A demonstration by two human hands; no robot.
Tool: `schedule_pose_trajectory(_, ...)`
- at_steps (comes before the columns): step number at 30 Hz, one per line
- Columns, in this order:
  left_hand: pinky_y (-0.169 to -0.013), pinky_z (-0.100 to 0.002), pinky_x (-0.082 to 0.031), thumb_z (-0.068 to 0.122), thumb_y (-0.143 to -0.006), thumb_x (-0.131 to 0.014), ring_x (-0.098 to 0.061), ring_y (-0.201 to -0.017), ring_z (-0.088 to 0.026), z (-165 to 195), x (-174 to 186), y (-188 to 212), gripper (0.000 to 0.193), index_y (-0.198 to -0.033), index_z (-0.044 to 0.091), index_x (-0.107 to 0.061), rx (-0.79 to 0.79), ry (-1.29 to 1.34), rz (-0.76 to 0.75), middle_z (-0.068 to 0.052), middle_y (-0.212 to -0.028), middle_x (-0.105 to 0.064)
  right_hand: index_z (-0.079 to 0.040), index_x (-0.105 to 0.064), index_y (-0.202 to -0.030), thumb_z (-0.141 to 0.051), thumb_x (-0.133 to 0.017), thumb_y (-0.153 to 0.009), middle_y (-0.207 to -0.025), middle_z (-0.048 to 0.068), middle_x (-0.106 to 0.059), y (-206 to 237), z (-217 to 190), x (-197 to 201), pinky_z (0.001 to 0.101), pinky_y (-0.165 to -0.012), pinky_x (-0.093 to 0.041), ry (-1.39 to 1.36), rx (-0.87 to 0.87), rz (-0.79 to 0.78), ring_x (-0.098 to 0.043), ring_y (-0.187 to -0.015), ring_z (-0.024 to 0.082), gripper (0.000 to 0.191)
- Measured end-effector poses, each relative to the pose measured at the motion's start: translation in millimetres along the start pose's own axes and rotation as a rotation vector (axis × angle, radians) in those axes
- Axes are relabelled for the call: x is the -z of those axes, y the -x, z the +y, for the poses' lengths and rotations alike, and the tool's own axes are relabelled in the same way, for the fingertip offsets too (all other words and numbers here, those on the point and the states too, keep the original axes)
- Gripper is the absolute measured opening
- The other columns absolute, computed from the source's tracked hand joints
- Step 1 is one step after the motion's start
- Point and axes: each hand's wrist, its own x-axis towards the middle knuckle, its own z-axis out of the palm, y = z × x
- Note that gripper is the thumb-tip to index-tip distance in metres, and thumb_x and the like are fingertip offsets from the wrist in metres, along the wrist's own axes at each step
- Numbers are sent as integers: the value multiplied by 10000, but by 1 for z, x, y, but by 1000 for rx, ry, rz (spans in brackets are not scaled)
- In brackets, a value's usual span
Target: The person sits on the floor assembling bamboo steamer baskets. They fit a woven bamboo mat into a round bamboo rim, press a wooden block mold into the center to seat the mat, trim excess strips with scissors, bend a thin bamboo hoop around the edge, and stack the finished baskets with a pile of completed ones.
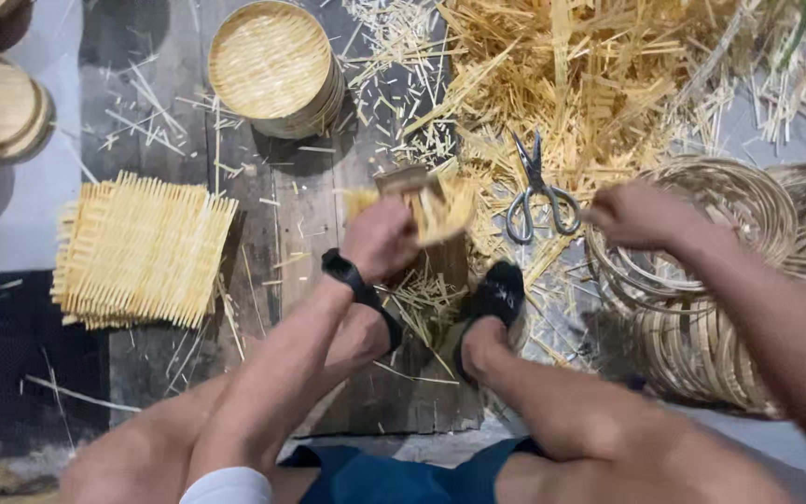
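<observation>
Two stacks of woven bamboo are seen to the left: square mats (142,250) and round discs (272,65) on a worn plank floor (310,201). Loose straw-coloured splints (590,84) are heaped ahead, with steel scissors (539,194) lying on them. Coiled cane rings (701,280) are piled at the right. A small woven piece (431,207), blurred, is gripped by the closed fingers of the left hand (380,238). The right hand (641,215) is held over the rings, near the scissors; whether its curled fingers hold anything cannot be told.
</observation>
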Motion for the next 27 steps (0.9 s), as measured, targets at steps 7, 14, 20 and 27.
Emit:
schedule_pose_trajectory(7, -904, -461, -508, 241, -749, -748, -582, -1109, -328, -15, -37, 86, 442, -1161, 131, -627, 17, -208, -214, -93, -1201, -600, -52, -705, -1132, -485, -761, -826, -1127, 221, -722, -97, -11, -135, 464, -941, -547, -377, 15, 301, -690, -1042, 368, 533)
schedule_pose_trajectory(14, -1114, -584, -277, 792, -659, -774, -318, -1394, -487, 8, -93, 3, 1276, -1562, 88, -212, 839, -171, -11, -348, -1551, -268, 69, -543, -1251, -375, -919, -704, -1230, 325, -585, -162, -17, -184, 522, -979, -474, -403, -159, 637, -571, -1154, 477, 798)
schedule_pose_trajectory(20, -1153, -568, -337, 455, -750, -765, -399, -1403, -461, -4, -93, 2, 951, -1601, 337, -356, 687, -211, 28, -294, -1557, -353, 92, -534, -1235, -181, -920, -682, -1093, 300, -668, -176, 3, -182, 468, -898, -538, -538, -306, 343, -665, -1002, 413, 728)
schedule_pose_trajectory(27, -1112, -597, -350, 483, -746, -776, -433, -1340, -451, -21, -94, -7, 801, -1480, 397, -466, 382, -242, -213, -254, -1492, -403, 43, -679, -850, -233, -895, -752, -707, 135, -702, -98, -4, -194, 370, -564, -553, -1046, -201, -37, -671, -598, 209, 364)
